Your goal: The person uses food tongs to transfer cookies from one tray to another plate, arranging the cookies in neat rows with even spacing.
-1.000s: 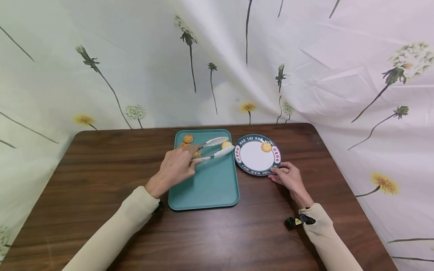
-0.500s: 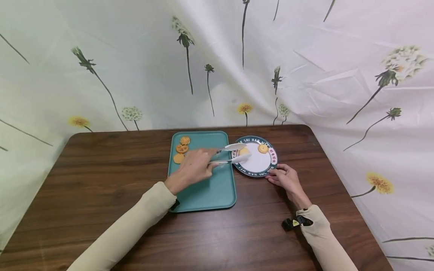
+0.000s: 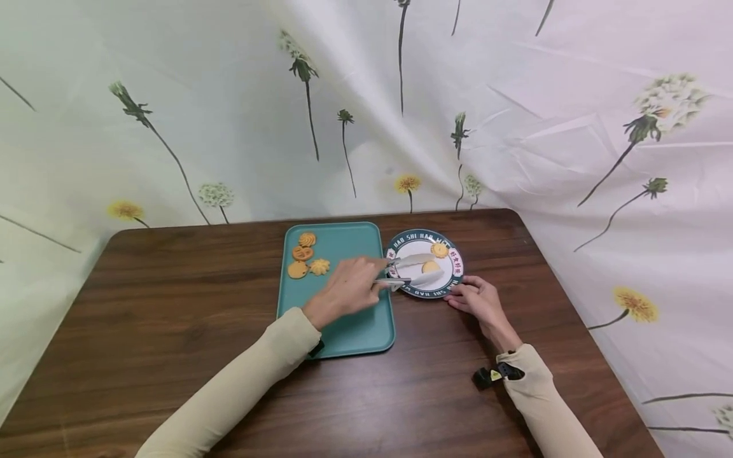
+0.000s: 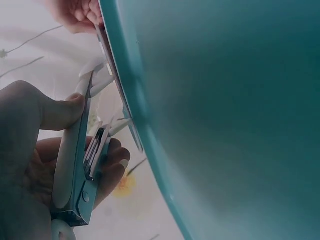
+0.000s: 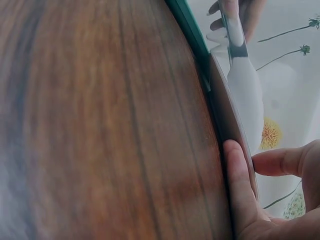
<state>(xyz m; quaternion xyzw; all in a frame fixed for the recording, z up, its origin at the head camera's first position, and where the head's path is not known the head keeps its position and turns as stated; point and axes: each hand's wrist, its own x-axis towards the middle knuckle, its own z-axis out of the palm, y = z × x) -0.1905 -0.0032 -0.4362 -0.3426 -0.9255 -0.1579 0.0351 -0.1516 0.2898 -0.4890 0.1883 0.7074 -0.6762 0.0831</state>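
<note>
My left hand grips metal tongs by the handle, also seen in the left wrist view as tongs. The tong tips reach over a round plate with a dark lettered rim and hold a yellow cookie between them. A second cookie lies on the plate's far side. My right hand touches the plate's near right rim; the right wrist view shows its fingers along the plate edge. Several cookies sit at the far left of a teal tray.
The tray and plate stand side by side on a dark wooden table. A floral cloth backdrop hangs close behind and to the right. A small black device is strapped at my right wrist.
My left hand has carried the tongs and the cookie rightward from the tray to over the plate. The right hand has stayed at the plate's rim.
</note>
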